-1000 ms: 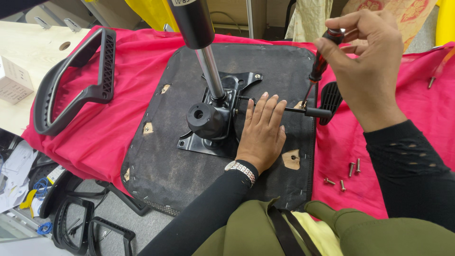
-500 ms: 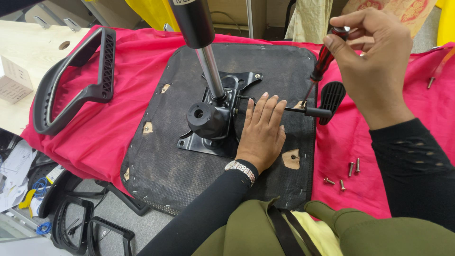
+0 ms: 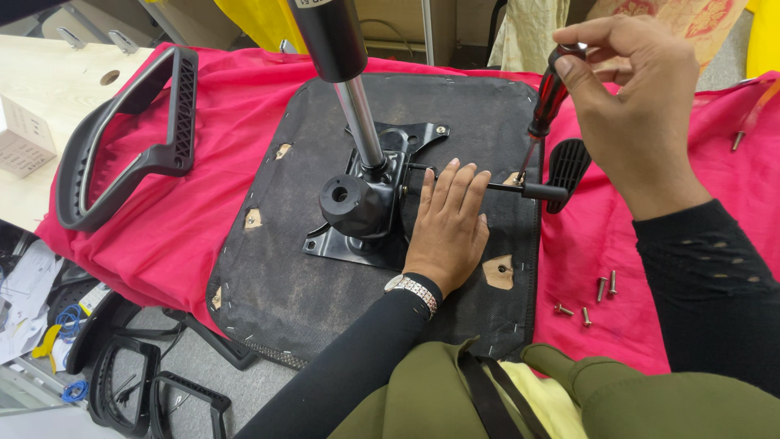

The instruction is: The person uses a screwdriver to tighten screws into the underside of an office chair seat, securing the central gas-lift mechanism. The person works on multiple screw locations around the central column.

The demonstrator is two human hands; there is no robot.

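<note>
Two bare hands: left hand (image 3: 448, 232), right hand (image 3: 642, 122). No rings or gloves on either. Fingers (image 3: 455, 183) with short, plain nails, unpainted.

Both arms covered in long black sleeves (image 3: 357, 370), close-fitting and reaching to the wrists. Right sleeve (image 3: 703, 276) marked with a faint scatter of small openwork dashes across the fabric near the cuff. Left sleeve plain and smooth.

On the left wrist, a silver metal watch band (image 3: 414, 290) with small links, sitting just at the cuff.

Lower down, an olive-green garment (image 3: 650, 402) over the torso, with a pale yellow layer (image 3: 528, 398) beneath and a dark strap (image 3: 487, 394) crossing it.
</note>
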